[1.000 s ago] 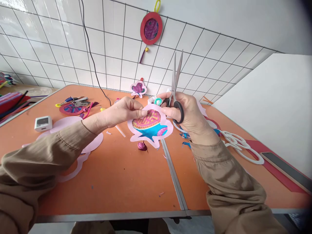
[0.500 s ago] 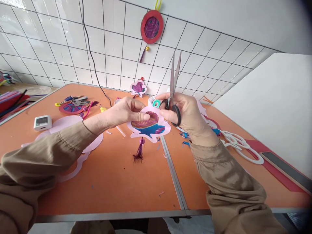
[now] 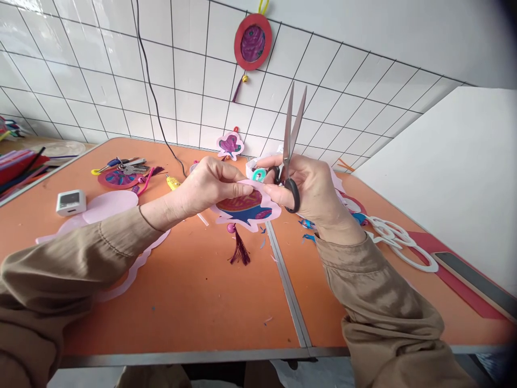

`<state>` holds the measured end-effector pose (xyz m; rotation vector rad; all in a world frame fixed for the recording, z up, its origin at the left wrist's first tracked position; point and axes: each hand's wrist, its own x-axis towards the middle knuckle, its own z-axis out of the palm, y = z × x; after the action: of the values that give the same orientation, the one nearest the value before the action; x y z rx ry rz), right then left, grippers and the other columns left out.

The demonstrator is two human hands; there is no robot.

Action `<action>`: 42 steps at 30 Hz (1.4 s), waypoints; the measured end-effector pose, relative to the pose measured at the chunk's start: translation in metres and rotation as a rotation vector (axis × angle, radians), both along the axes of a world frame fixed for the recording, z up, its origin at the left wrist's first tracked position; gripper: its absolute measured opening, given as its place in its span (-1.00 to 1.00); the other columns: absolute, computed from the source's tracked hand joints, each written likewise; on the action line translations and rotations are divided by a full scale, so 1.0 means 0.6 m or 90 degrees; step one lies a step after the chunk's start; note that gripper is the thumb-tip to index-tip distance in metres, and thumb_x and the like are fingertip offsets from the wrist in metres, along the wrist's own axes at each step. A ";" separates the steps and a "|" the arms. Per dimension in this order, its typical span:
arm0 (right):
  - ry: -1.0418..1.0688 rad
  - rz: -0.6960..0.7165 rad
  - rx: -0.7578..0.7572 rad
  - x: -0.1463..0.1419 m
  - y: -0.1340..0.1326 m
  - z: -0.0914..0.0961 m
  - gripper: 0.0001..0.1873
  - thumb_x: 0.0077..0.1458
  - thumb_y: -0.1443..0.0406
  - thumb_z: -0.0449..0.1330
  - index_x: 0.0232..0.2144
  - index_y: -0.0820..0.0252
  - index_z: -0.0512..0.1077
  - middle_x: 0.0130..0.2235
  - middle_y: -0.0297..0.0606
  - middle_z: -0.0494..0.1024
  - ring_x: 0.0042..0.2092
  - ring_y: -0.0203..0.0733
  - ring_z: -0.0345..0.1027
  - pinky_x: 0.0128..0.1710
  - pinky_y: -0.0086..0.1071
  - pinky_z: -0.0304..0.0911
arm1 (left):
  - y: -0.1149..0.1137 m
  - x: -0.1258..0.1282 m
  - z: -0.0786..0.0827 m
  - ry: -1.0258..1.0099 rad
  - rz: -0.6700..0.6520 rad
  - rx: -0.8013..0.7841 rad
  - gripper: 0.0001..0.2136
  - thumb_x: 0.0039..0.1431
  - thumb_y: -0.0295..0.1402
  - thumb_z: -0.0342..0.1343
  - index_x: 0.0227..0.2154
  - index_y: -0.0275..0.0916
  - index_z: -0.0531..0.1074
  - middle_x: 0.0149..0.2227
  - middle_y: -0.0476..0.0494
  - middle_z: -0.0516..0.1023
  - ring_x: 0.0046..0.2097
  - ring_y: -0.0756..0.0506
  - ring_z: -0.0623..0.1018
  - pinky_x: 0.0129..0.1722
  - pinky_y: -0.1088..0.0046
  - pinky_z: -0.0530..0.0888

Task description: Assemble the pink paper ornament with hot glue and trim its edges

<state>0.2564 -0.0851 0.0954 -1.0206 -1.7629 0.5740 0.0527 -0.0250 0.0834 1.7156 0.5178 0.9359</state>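
My left hand (image 3: 204,186) pinches the top edge of a pink paper cutout (image 3: 246,211) printed with a magenta, yellow and blue pattern. The cutout is held above the orange table (image 3: 194,291), tilted nearly flat. A purple tassel (image 3: 240,249) with a pink bead hangs from its lower edge. My right hand (image 3: 313,188) grips black-handled scissors (image 3: 291,140), whose blades point up and stand slightly apart. Its fingertips also touch the cutout's right top edge, beside a small teal ring (image 3: 258,174).
On the left lie pink paper offcuts (image 3: 109,207), a small white device (image 3: 71,201), keys and a round red ornament (image 3: 119,175). White paper rings (image 3: 398,240) and a red strip lie at the right. A metal seam (image 3: 288,293) splits the table. A red ornament (image 3: 252,43) hangs on the tiled wall.
The cutout has tipped from facing me to nearly flat, and its tassel has dropped to hang below it. Both hands stayed close together; the scissors blades opened slightly.
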 end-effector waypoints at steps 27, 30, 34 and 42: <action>0.032 -0.028 -0.110 -0.009 -0.004 0.010 -0.64 -0.20 0.34 0.44 -0.25 0.14 0.57 -0.47 -0.42 0.49 -0.42 -0.30 0.33 -0.40 -0.37 0.30 | 0.016 0.000 -0.009 -0.018 -0.066 -0.092 -0.66 -0.16 -0.05 0.51 -0.46 -0.22 0.68 -0.44 -0.18 0.67 -0.42 -0.13 0.60 -0.42 0.36 0.53; 0.029 -0.020 -0.121 -0.009 0.001 0.003 -0.60 -0.21 0.30 0.46 -0.22 0.14 0.57 -0.48 -0.44 0.45 -0.42 -0.30 0.32 -0.43 -0.39 0.27 | 0.017 0.002 -0.014 -0.012 -0.083 -0.114 -0.66 -0.16 -0.08 0.53 -0.41 -0.22 0.71 -0.39 -0.19 0.71 -0.37 -0.15 0.65 -0.34 0.35 0.59; 0.014 0.002 -0.112 -0.008 0.006 -0.005 -0.53 -0.19 0.25 0.50 -0.16 0.18 0.57 -0.45 -0.42 0.47 -0.42 -0.31 0.34 -0.44 -0.41 0.29 | 0.021 0.003 -0.019 -0.024 -0.072 -0.119 -0.71 -0.15 -0.15 0.54 -0.44 -0.23 0.70 -0.44 -0.15 0.70 -0.39 -0.11 0.65 -0.33 0.37 0.60; -0.014 0.029 -0.113 0.008 -0.008 0.016 -0.43 -0.15 -0.04 0.53 -0.15 0.09 0.57 -0.44 -0.30 0.51 -0.37 -0.15 0.44 -0.40 -0.26 0.40 | 0.025 -0.001 -0.013 -0.043 -0.073 -0.117 -0.74 -0.15 -0.20 0.54 -0.49 -0.26 0.66 -0.46 -0.08 0.66 -0.42 -0.06 0.61 -0.37 0.42 0.57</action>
<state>0.2614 -0.0899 0.1048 -1.1144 -1.7827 0.7612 0.0520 -0.0101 0.0758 1.5267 0.4421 0.8352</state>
